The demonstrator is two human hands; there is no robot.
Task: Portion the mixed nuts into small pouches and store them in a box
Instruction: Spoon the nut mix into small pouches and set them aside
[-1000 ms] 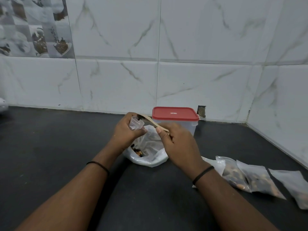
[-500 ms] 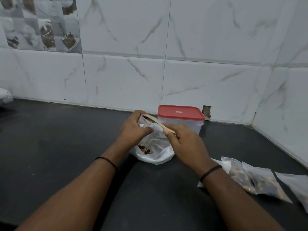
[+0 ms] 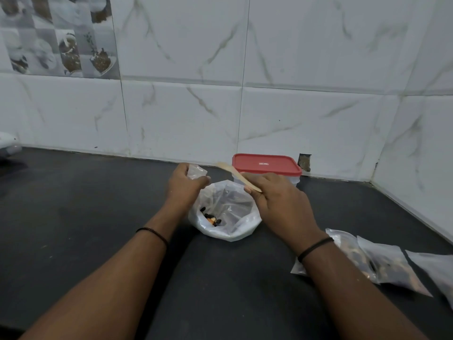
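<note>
— Where's everything on that dark worktop (image 3: pixel 73 217)?
— Red-lidded box (image 3: pixel 267 165) at twelve o'clock, nearly empty nut bag (image 3: pixel 225 209) just before it, filled pouches (image 3: pixel 382 261) at four.
— And the hands?
— Left hand (image 3: pixel 186 187) pinches a small pouch (image 3: pixel 196 171), flimsy and slippery, best held at its rim. Right hand (image 3: pixel 282 204) grips a light wooden spoon (image 3: pixel 236 174).

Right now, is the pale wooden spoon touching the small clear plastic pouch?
Apart. The head view shows dark counter between the wooden spoon in the right hand and the clear pouch in the left hand.
</note>
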